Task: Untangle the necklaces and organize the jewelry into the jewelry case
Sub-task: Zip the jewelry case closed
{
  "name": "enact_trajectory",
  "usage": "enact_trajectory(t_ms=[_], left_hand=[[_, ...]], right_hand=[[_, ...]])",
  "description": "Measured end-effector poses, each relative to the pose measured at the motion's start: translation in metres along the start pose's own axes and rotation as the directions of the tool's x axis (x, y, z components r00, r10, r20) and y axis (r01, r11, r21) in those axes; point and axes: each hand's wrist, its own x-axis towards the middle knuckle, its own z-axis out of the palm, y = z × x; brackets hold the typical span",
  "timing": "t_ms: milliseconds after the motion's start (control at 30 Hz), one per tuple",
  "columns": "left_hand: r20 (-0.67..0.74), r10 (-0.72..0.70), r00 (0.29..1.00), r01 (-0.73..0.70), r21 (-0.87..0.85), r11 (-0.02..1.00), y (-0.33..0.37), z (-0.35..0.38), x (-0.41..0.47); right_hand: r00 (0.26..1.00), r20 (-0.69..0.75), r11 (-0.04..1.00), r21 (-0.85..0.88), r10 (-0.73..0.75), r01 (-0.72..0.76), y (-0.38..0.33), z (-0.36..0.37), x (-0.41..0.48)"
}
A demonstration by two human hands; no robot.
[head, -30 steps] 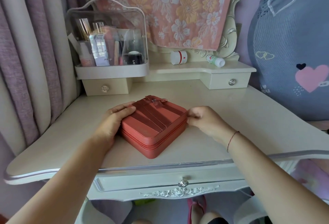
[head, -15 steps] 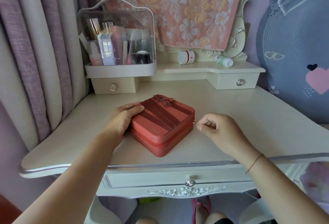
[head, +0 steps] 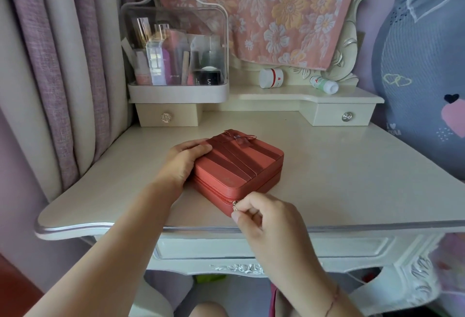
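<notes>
A red zippered jewelry case (head: pixel 241 165) with a dark ribbon bow on its lid lies closed, turned cornerwise, on the cream dressing table (head: pixel 339 178). My left hand (head: pixel 183 163) lies flat against the case's left corner and holds it still. My right hand (head: pixel 264 213) is at the case's near corner, its thumb and forefinger pinched on the small metal zipper pull (head: pixel 235 204). No necklaces or other jewelry are in sight.
A clear-lidded cosmetics organizer (head: pixel 176 65) stands at the back left on a small drawer unit. A white jar (head: pixel 271 78) and a tipped white bottle (head: pixel 324 85) lie on the rear shelf under a floral towel. Curtains hang at the left, a blue cushion at the right.
My right hand has run the zipper pull from the case's right corner along the front right side to the near corner. My left hand has stayed on the case.
</notes>
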Motion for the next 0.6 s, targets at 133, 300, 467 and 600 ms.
enact_trajectory(t_ms=[133, 300, 467, 600], left_hand=[[-0.015, -0.010, 1.000, 0.010, -0.008, 1.000, 0.001, 0.002, -0.003], [-0.009, -0.023, 1.000, 0.023, -0.033, 0.999, 0.003, 0.003, -0.009], [-0.028, -0.005, 1.000, 0.004, -0.030, 1.000, -0.002, 0.013, -0.024], [0.023, 0.006, 1.000, -0.003, -0.129, 0.992, -0.004, 0.026, -0.044]], right_hand=[[0.981, -0.192, 0.999, -0.053, -0.004, -0.006, -0.013, 0.026, -0.007], [0.928, -0.371, 0.995, -0.095, -0.030, -0.006, -0.024, 0.062, -0.003], [0.897, -0.440, 0.986, -0.162, -0.041, -0.034, -0.008, 0.050, -0.004], [0.901, -0.434, 0.994, -0.103, -0.003, -0.047, 0.005, 0.038, -0.003]])
